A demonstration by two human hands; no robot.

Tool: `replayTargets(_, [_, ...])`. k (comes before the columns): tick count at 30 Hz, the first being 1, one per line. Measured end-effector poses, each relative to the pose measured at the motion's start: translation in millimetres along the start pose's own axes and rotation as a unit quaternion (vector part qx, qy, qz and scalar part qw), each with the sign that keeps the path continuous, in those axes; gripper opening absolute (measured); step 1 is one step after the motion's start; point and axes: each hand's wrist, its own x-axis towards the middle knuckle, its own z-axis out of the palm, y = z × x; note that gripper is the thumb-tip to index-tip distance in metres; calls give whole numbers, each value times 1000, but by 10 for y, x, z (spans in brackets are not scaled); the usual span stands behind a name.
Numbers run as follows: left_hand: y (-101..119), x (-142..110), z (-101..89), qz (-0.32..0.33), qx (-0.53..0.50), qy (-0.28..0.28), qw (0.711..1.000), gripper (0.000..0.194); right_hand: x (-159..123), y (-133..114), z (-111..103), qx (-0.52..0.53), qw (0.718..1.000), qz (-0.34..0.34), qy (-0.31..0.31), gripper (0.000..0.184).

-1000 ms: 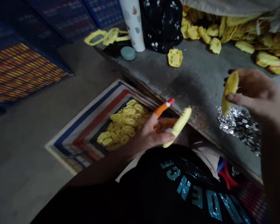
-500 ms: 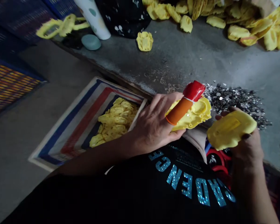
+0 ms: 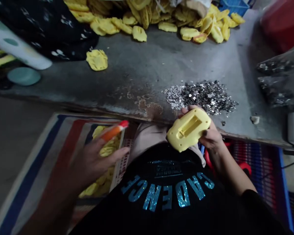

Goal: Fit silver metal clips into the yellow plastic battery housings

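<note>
My right hand grips a yellow plastic shell, tilted above my lap, with a rectangular recess and small corner holes facing up. Over a box with striped lining, my left hand is spread and holds nothing, slightly blurred. An orange and red finger cover sits on one of its fingers. Beneath that hand, several yellow shells lie in the box, partly hidden by it. Beyond my right hand, small shiny metal pieces form a heap on the grey table.
Many yellow shells pile along the table's back, and a single one lies nearer. A black patterned bag and a greenish oval object are at left. Plastic bags of metal pieces lie at right. A blue crate stands below.
My left hand has let go of the yellow shell it held and moved left over the box. In my right hand the shell has turned, showing its recess. The view has shifted right.
</note>
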Motion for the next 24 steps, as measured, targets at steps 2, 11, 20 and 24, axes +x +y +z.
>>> replayTargets(2, [-91, 131, 163, -57, -87, -59, 993, 65, 5, 126, 51, 6, 998, 6, -57, 90])
replayTargets(11, [-402, 602, 876, -297, -364, -256, 845, 50, -300, -12, -137, -303, 935, -74, -170, 110])
replayTargets(20, [-14, 465, 751, -359, -350, -221, 837, 69, -920, -757, -836, -720, 648, -156, 196, 28])
replayTargets(24, [-118, 536, 838, -372, -359, -153, 842, 69, -975, -778, -1203, -802, 562, -133, 153, 25])
